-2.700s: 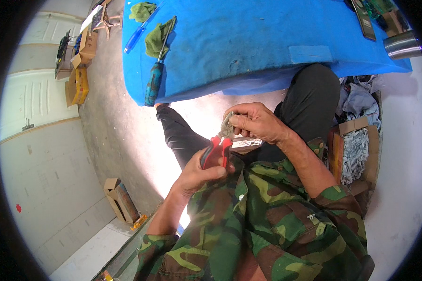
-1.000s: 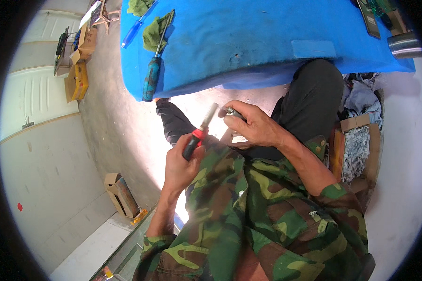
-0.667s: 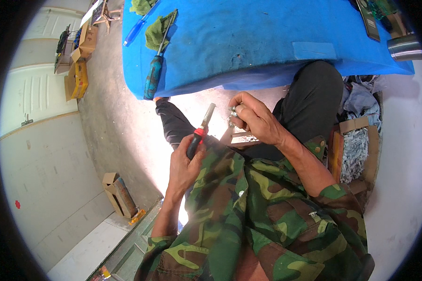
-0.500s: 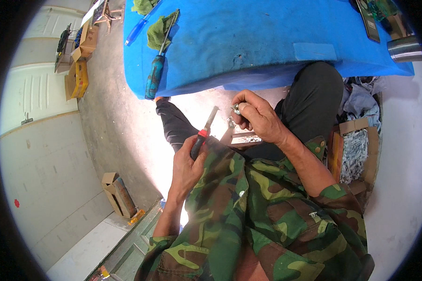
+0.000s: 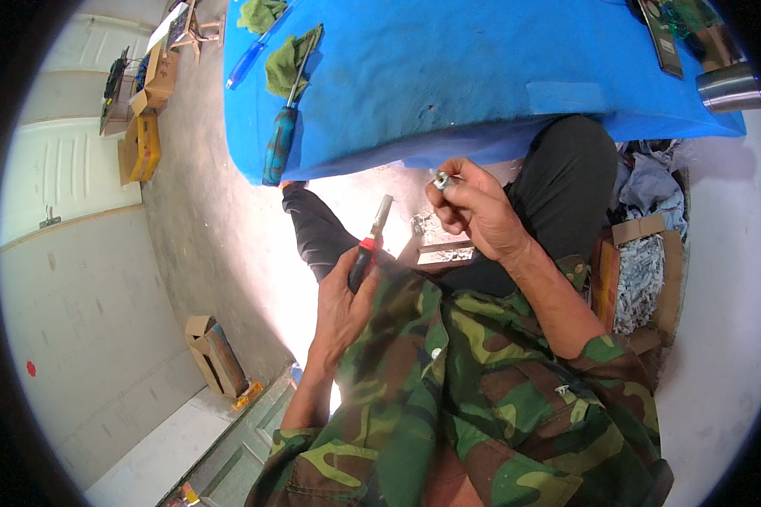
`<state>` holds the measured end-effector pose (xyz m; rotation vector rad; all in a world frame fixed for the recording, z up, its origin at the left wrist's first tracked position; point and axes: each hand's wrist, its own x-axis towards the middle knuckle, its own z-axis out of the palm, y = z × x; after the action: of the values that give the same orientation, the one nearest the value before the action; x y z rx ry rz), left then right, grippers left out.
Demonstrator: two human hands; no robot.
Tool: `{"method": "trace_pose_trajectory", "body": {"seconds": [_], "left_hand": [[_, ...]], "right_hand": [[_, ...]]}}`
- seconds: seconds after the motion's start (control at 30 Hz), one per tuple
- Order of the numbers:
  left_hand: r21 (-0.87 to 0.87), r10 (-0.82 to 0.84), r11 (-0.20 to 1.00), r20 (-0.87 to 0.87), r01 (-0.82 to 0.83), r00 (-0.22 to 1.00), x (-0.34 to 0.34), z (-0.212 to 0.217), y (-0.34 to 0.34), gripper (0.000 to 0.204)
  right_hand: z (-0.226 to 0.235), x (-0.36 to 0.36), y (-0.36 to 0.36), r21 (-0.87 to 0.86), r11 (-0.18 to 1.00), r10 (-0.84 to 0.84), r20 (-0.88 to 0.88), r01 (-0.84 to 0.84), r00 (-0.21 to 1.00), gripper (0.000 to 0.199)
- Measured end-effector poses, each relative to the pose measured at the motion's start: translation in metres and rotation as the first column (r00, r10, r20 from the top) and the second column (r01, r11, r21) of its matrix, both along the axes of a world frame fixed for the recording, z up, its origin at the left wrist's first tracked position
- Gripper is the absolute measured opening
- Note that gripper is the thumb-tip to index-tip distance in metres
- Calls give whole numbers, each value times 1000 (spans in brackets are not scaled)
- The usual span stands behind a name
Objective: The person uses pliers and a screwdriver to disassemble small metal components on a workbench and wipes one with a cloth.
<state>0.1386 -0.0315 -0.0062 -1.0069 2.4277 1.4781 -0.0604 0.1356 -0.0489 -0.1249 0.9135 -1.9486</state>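
Observation:
My left hand [image 5: 340,304] grips red-and-black-handled pliers [image 5: 370,241], jaws pointing up and away from me, held over my lap. My right hand [image 5: 473,211] pinches a small shiny metal part [image 5: 442,179] between thumb and fingers, just below the edge of the blue cloth-covered table [image 5: 482,76]. The pliers' jaws and the part are apart. Beneath the hands a small wooden piece [image 5: 435,251] rests across my lap.
On the blue table lie a blue-handled screwdriver [image 5: 281,139], green rags [image 5: 286,57], a blue pen [image 5: 249,61] and a metal cup [image 5: 730,86]. Cardboard boxes [image 5: 139,144] stand on the floor at the left, another box [image 5: 216,355] lower down. A box of scraps [image 5: 638,279] is at my right.
The pliers came off the metal part; my left hand drew them down and left, while my right hand lifted the part toward the table edge.

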Motion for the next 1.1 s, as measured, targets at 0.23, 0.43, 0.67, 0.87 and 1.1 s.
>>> {"method": "trace_pose_trajectory", "body": {"seconds": [0.23,0.43,0.67,0.87,1.1], "left_hand": [[57,32,998,-19,-31,999,13,-27,1,44],[136,59,989,26,-62,998,14,-33,3,43],[127,32,991,23,-35,999,11,-32,4,41],[159,51,986,-43,-43,998,8,-25,9,45],[127,-29,991,-4,29,1000,-3,-14,7,47]], "right_hand": [[21,-20,-6,170,981,-37,-319,96,947,33],[24,-25,-1,174,932,-265,-276,319,924,35],[36,-12,-6,259,810,-394,-425,526,815,31],[30,-12,-4,276,800,-392,-429,532,813,27],[30,-12,0,275,875,-348,-215,398,913,36]]}}
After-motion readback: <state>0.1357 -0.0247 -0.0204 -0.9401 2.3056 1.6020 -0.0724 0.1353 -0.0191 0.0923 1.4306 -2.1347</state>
